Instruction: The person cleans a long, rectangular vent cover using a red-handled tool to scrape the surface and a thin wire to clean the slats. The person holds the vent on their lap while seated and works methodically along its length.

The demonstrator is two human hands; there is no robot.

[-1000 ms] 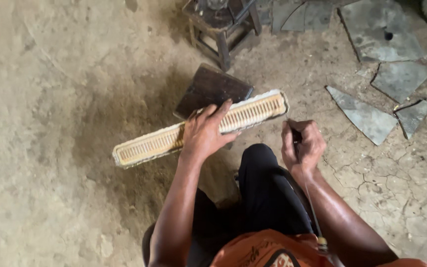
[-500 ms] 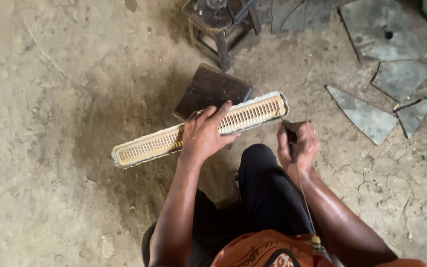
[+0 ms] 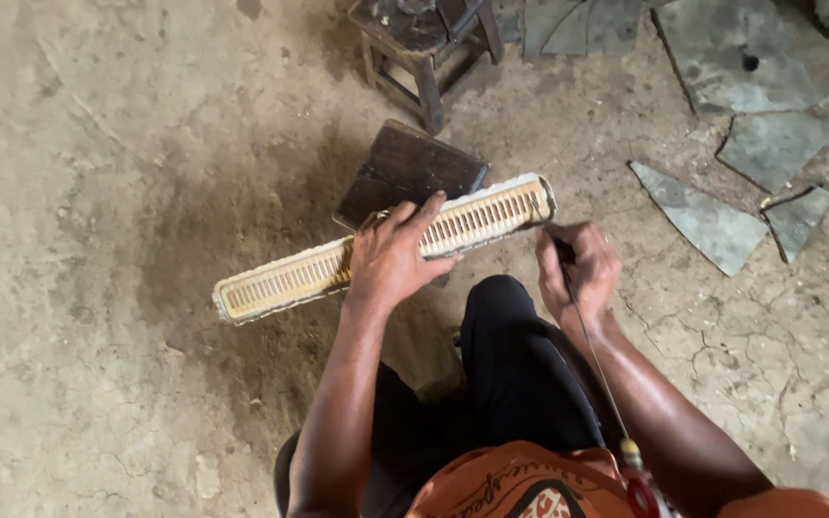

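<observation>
A long, narrow, cream-coloured slotted metal plate (image 3: 280, 282) lies across a dark block (image 3: 405, 169) on the dirt floor. My left hand (image 3: 390, 257) rests palm down on its middle and presses it flat. My right hand (image 3: 578, 269) is closed around a small dark tool whose tip sits at the plate's right end (image 3: 536, 203). My black-trousered knee (image 3: 506, 331) is just below both hands.
A small dark wooden stool (image 3: 424, 38) stands at the top centre. Broken grey slabs (image 3: 712, 225) lie on the cracked floor at the right. A thin cord with a bead (image 3: 626, 446) hangs from my neck.
My right hand has shifted slightly up toward the plate's right end. The left hand and plate stay in place.
</observation>
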